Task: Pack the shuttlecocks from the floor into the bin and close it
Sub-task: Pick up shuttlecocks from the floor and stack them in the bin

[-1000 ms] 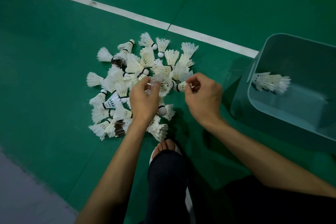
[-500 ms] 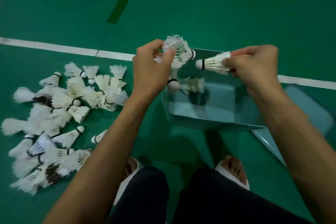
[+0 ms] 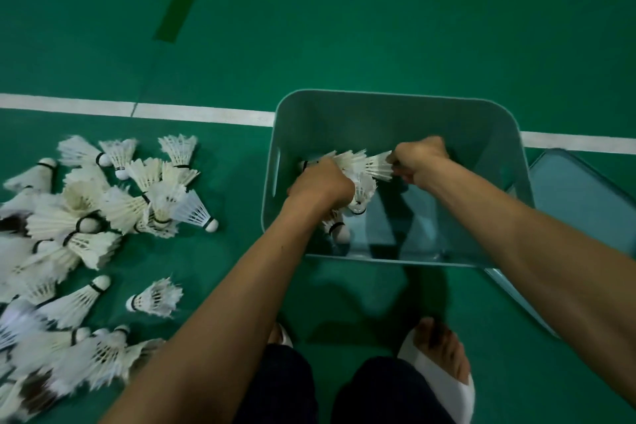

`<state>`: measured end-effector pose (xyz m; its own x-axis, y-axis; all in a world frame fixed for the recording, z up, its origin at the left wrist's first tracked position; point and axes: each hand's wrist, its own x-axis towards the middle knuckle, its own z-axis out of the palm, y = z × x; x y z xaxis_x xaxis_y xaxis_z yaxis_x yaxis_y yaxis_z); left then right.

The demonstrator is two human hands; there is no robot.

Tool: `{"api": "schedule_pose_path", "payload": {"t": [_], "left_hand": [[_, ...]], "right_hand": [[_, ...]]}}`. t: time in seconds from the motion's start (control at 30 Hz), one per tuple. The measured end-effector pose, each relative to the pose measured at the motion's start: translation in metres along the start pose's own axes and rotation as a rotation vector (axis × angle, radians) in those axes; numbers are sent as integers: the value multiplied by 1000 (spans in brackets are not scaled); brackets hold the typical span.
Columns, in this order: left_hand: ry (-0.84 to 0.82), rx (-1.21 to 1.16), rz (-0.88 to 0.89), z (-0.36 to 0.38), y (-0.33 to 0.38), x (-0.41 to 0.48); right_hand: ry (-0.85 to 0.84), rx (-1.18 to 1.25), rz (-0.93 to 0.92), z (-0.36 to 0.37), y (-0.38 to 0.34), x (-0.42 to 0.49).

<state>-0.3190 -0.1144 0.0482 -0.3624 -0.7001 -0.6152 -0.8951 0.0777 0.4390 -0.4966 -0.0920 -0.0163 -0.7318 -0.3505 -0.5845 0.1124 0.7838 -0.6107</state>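
Observation:
A pale teal plastic bin (image 3: 395, 103) stands open on the green floor in front of me. Both my hands reach down inside it. My left hand (image 3: 321, 184) is closed around white shuttlecocks (image 3: 361, 189) near the bin's left wall. My right hand (image 3: 418, 157) pinches the feather end of another white shuttlecock (image 3: 377, 165). One more shuttlecock (image 3: 339, 231) lies on the bin floor under my left wrist. A large pile of white feathered shuttlecocks (image 3: 89, 217) covers the floor to the left of the bin.
The bin's lid (image 3: 581, 203) lies flat on the floor against the bin's right side. A white court line (image 3: 199, 112) runs behind the pile and bin. My feet in white slippers (image 3: 437, 375) stand just below the bin.
Both hands have gone from above the bin down into it, still carrying their shuttlecocks. My view has swung so the bin is centred.

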Motion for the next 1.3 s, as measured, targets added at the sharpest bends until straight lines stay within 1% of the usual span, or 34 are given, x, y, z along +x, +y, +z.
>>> {"api": "schedule_pose_path", "payload": {"t": [0.07, 0.2, 0.27, 0.3, 0.33, 0.4, 0.43, 0.47, 0.5, 0.53, 0.57, 0.63, 0.7, 0.73, 0.8, 0.83, 0.9, 0.97, 1.0, 1.07, 1.17, 1.23, 1.3], "left_hand": [[-37, -21, -30, 3, -4, 4], [-81, -16, -53, 5, -6, 6], [-85, -31, -48, 6, -4, 7], [-89, -38, -44, 6, -1, 8], [-91, -43, -37, 6, 1, 8], [-102, -52, -22, 8, 4, 8], [-111, -55, -18, 8, 5, 8], [-119, -55, -17, 9, 5, 7], [-124, -56, -16, 9, 5, 6], [-128, -56, -17, 8, 4, 5], [-132, -49, -21, 7, 3, 3], [-140, -25, -21, 5, 2, 0], [-144, -29, -17, 4, 3, -2], [-140, -48, -15, 5, 4, -3], [-122, -139, -15, 6, 4, -3], [-109, -192, -11, 7, 3, -3], [-98, -229, 5, 7, 0, -3], [-145, -186, 10, 7, -1, -3], [-182, -163, 7, 6, -1, -4], [-229, -127, 8, 6, 0, -7], [-200, -75, 36, 5, 0, -6], [-168, -69, 49, 2, 0, -1], [-130, -71, 57, -2, 0, 3]], "right_hand": [[-70, 76, 35, 12, 0, 0], [-103, 174, 54, 22, -6, 1], [-130, 174, 68, 15, -9, -5], [-111, 116, 44, 10, -8, -8], [-57, 19, -9, 3, -8, -11], [81, -148, -202, -14, -5, -25], [68, -154, -346, -24, -4, -36], [9, -157, -525, -34, -1, -49], [-68, -208, -716, -44, 2, -67], [-154, -306, -868, -53, 6, -84], [-230, -456, -971, -58, 11, -97], [-298, -790, -1082, -61, 24, -110], [-246, -1032, -1142, -56, 31, -114], [-203, -1090, -1156, -54, 33, -114], [-93, -1117, -1095, -56, 32, -111], [-8, -1090, -1017, -60, 31, -107], [135, -909, -760, -67, 28, -89], [184, -649, -478, -70, 24, -64], [192, -541, -380, -69, 21, -54], [210, -390, -260, -62, 17, -39], [194, -198, -153, -43, 12, -25], [121, -75, -76, -26, 11, -18], [25, -5, -27, -11, 9, -14]]}}
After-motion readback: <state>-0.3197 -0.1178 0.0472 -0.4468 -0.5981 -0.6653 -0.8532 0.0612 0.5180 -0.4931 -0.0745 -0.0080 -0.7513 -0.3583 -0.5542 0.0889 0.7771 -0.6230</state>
